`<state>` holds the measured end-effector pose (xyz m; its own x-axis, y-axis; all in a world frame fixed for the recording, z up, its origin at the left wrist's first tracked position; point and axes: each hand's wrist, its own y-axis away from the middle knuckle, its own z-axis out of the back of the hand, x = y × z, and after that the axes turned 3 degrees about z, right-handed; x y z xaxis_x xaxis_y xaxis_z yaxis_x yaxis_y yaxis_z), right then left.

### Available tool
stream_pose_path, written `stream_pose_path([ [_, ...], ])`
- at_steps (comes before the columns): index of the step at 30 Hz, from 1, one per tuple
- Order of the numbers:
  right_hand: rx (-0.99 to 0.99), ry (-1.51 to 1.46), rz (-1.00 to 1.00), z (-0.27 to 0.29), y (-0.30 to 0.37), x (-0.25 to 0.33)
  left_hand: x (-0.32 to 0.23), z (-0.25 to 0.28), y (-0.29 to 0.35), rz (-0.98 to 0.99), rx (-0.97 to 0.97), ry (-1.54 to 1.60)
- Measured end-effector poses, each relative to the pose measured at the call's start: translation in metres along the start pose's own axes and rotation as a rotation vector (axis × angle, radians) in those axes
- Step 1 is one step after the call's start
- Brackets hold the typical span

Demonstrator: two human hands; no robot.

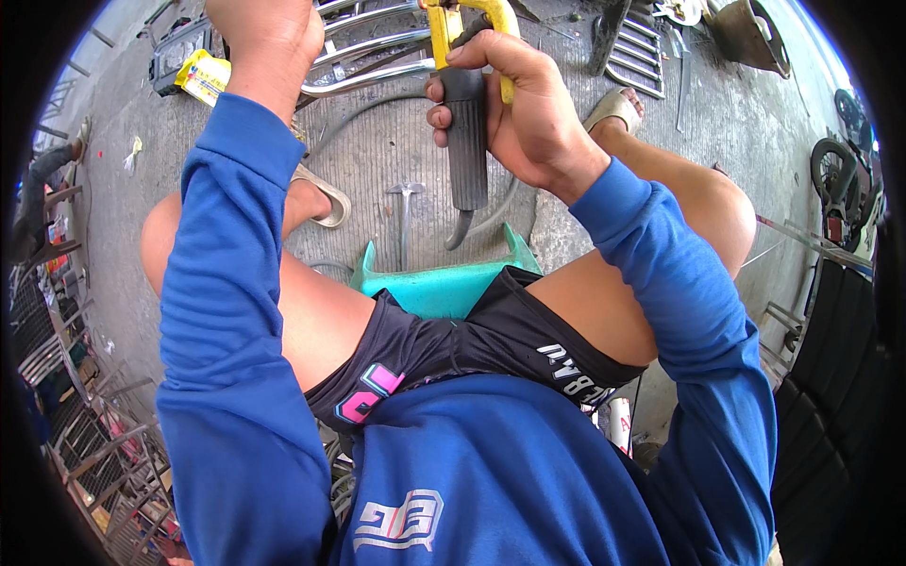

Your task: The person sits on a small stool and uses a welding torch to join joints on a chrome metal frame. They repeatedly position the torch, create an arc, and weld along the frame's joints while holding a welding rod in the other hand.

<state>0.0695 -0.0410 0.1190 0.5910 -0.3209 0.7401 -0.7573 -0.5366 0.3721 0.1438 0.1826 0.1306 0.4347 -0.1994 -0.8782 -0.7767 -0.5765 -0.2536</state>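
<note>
My right hand (528, 113) wraps round the ribbed black handle of a welding electrode holder (466, 141) with yellow jaws and lever. From the handle's lower end a thick grey cable (460, 229) bends away. At the top edge is my left hand (267, 28), its fingers cut off by the picture, so what it holds is hidden. Bent chrome metal tubing (377, 74) lies between my hands and partly behind the holder. A metal hammer (406, 212) rests on the concrete between my feet.
I sit on a green plastic stool (429, 288). A yellow packet (203, 75) and a dark case (179, 52) lie beyond my left arm. To the far right are a chrome rack (637, 57), a brown bucket-like container (746, 38) and a motorcycle (840, 184). Metal frames (90, 462) line the left.
</note>
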Motion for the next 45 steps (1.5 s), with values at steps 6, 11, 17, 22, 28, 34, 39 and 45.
stream_pose_path([
  [6,-0.018,0.009,-0.014,0.002,0.002,0.003,0.008,0.003,0.001,-0.029,0.024,-0.031],
  [11,-0.045,0.02,-0.062,0.002,0.008,0.006,0.007,-0.002,0.002,-0.022,0.008,-0.084],
  [17,-0.04,-0.016,-0.087,0.008,0.006,0.004,0.007,-0.003,0.007,-0.008,0.063,-0.057],
  [22,-0.014,-0.035,-0.1,0.011,0.007,0.006,0.001,-0.009,0.01,-0.003,0.019,-0.171],
  [28,-0.027,0.031,-0.099,0.007,0.01,0.008,-0.009,-0.022,0.023,0.047,-0.021,-0.216],
  [34,-0.041,0.038,-0.119,0.005,0.011,0.013,-0.011,-0.024,0.028,0.098,-0.029,-0.21],
  [39,-0.052,0.049,-0.127,0.008,0.016,0.017,0.003,-0.014,0.021,0.053,0.075,-0.091],
  [45,-0.058,0.043,-0.131,0.018,0.016,0.015,0.013,-0.006,0.015,0.084,0.101,-0.037],
])
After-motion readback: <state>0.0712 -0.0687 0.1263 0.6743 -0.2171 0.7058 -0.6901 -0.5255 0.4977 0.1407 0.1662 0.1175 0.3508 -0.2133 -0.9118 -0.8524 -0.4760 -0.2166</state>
